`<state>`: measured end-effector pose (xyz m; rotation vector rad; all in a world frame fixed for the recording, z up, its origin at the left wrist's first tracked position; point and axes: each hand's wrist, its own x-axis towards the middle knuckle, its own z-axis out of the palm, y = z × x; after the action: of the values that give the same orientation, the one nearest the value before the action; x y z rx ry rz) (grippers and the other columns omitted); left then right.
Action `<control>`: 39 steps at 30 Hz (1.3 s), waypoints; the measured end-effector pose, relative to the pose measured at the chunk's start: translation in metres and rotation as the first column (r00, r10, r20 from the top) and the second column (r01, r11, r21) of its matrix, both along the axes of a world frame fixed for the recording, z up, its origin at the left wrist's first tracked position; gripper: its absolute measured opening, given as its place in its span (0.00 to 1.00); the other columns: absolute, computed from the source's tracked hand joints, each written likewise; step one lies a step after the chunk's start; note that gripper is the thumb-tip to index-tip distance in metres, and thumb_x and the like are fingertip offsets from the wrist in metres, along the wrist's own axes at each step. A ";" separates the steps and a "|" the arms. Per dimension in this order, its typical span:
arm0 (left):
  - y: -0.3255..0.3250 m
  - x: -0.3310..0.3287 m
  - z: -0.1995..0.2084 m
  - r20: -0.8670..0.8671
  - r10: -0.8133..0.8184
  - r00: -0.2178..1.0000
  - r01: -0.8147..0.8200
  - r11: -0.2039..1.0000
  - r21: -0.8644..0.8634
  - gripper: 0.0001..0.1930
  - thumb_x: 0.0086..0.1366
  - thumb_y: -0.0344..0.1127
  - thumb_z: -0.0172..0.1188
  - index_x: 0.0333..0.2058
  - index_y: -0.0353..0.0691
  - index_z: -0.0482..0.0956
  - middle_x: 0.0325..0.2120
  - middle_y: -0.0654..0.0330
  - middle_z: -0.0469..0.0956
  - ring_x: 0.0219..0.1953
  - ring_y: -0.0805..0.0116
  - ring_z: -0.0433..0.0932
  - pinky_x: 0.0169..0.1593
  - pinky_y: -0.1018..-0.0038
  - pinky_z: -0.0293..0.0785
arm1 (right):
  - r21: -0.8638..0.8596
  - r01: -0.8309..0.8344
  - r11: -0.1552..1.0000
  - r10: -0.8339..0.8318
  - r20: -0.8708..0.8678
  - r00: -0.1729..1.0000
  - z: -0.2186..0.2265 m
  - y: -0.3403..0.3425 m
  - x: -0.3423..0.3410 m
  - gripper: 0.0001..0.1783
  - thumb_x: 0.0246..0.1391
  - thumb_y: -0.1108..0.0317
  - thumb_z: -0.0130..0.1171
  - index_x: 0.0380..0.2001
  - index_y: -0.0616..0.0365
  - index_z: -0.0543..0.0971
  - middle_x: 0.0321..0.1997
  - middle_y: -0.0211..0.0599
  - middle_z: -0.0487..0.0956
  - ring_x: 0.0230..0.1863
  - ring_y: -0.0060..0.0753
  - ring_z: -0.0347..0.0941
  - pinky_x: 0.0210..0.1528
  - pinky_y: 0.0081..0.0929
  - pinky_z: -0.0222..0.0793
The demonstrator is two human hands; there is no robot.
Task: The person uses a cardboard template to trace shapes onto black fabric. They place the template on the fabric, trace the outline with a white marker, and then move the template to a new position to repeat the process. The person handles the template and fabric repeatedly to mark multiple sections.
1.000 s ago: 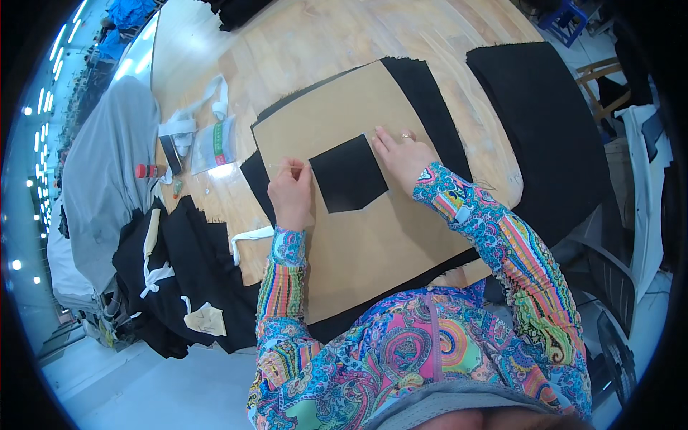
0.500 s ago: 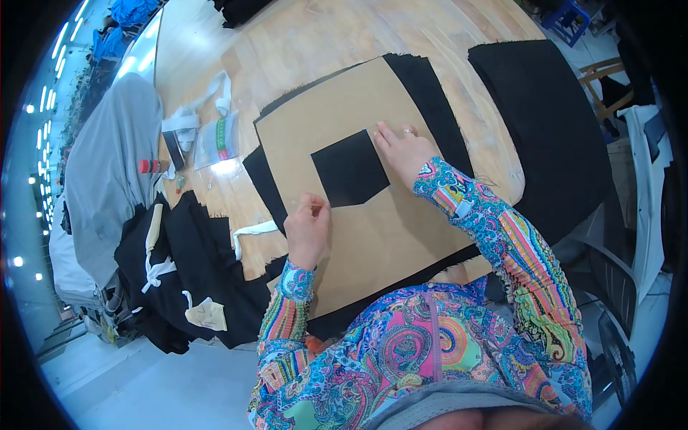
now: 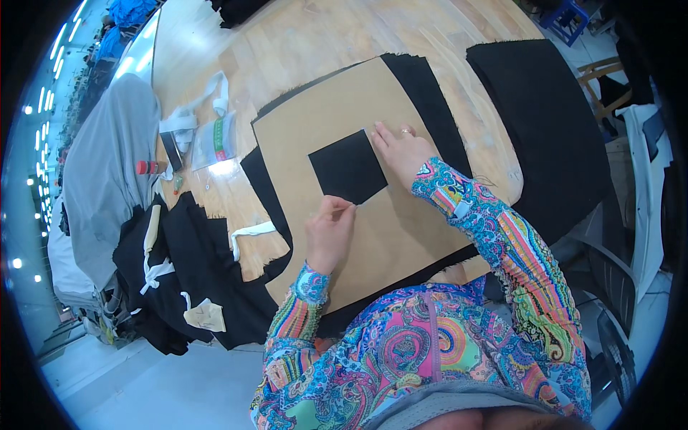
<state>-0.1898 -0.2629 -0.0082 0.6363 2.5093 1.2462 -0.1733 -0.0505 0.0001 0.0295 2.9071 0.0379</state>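
Observation:
A tan cardboard template (image 3: pixel 301 129) lies over black fabric (image 3: pixel 430 107) on the wooden table. Through its pocket-shaped cutout shows a piece of the black cloth (image 3: pixel 349 166). At the cutout's lower point, my left hand (image 3: pixel 331 231) is closed, thumb and fingertips pinched together; whatever they hold is too small to make out. My right hand (image 3: pixel 403 152) lies flat on the template beside the cutout's upper right corner, fingers stretched out, with a ring on one finger.
Another stack of black fabric (image 3: pixel 537 122) lies at the right. On the left are a clear plastic pouch (image 3: pixel 213 143), a red-capped bottle (image 3: pixel 147 167), white fabric strips (image 3: pixel 254 231), and crumpled black cloth (image 3: pixel 197 265). A grey cloth (image 3: pixel 118 172) drapes beyond the table's left edge.
My left hand has slid right along the cutout's lower edge, from its lower left corner to its bottom point. The right hand keeps its place on the template.

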 end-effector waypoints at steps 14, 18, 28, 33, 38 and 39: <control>0.008 0.005 -0.002 -0.002 0.014 1.000 -0.014 1.000 -0.015 0.05 0.56 0.32 0.59 0.29 0.39 0.73 0.22 0.56 0.79 0.27 0.62 0.81 0.30 0.72 0.75 | 0.006 0.002 1.000 -0.002 -0.001 1.000 0.000 0.001 0.000 0.32 0.50 0.70 0.51 0.60 0.57 0.58 0.66 0.36 0.57 0.50 0.49 0.65 0.43 0.32 0.69; 0.009 0.005 -0.001 -0.015 0.007 1.000 -0.007 1.000 -0.019 0.04 0.56 0.32 0.59 0.29 0.40 0.73 0.22 0.55 0.79 0.28 0.61 0.81 0.30 0.71 0.75 | 0.020 -0.006 1.000 0.005 0.020 1.000 0.004 0.001 0.000 0.33 0.49 0.71 0.52 0.61 0.57 0.58 0.66 0.36 0.56 0.51 0.49 0.64 0.43 0.31 0.69; -0.012 -0.006 0.000 -0.058 0.063 0.996 -0.068 0.993 -0.098 0.05 0.56 0.31 0.58 0.28 0.37 0.73 0.22 0.56 0.79 0.27 0.65 0.80 0.31 0.74 0.74 | 0.017 0.020 1.000 -0.021 0.058 0.998 0.008 0.000 0.000 0.36 0.47 0.71 0.54 0.61 0.55 0.57 0.67 0.34 0.55 0.52 0.50 0.63 0.42 0.29 0.71; -0.029 -0.016 0.002 -0.082 0.102 0.991 -0.112 0.985 -0.130 0.05 0.57 0.28 0.59 0.29 0.34 0.72 0.22 0.60 0.78 0.26 0.76 0.78 0.32 0.80 0.73 | 0.025 0.006 1.000 -0.008 0.079 0.997 0.011 -0.001 0.000 0.37 0.46 0.72 0.55 0.61 0.55 0.57 0.67 0.34 0.54 0.52 0.50 0.63 0.43 0.29 0.70; -0.032 -0.017 -0.004 -0.141 0.101 0.985 -0.115 0.989 -0.090 0.06 0.55 0.32 0.59 0.28 0.37 0.73 0.19 0.55 0.78 0.24 0.63 0.80 0.29 0.74 0.74 | 0.032 -0.003 0.999 0.000 0.082 0.997 0.009 0.000 0.000 0.36 0.47 0.71 0.55 0.61 0.56 0.57 0.67 0.36 0.54 0.51 0.50 0.63 0.42 0.30 0.70; -0.031 -0.018 -0.004 -0.148 0.097 0.984 -0.112 0.989 -0.092 0.06 0.55 0.32 0.60 0.28 0.37 0.73 0.19 0.56 0.78 0.24 0.64 0.80 0.29 0.74 0.74 | 0.029 -0.005 1.000 0.003 0.070 0.998 0.008 0.000 0.000 0.36 0.47 0.71 0.54 0.61 0.56 0.57 0.67 0.36 0.55 0.51 0.50 0.64 0.42 0.30 0.70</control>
<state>-0.2075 -0.2941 -0.0120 0.5968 2.7362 1.1371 -0.1733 -0.0505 0.0085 0.0262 2.8362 0.0809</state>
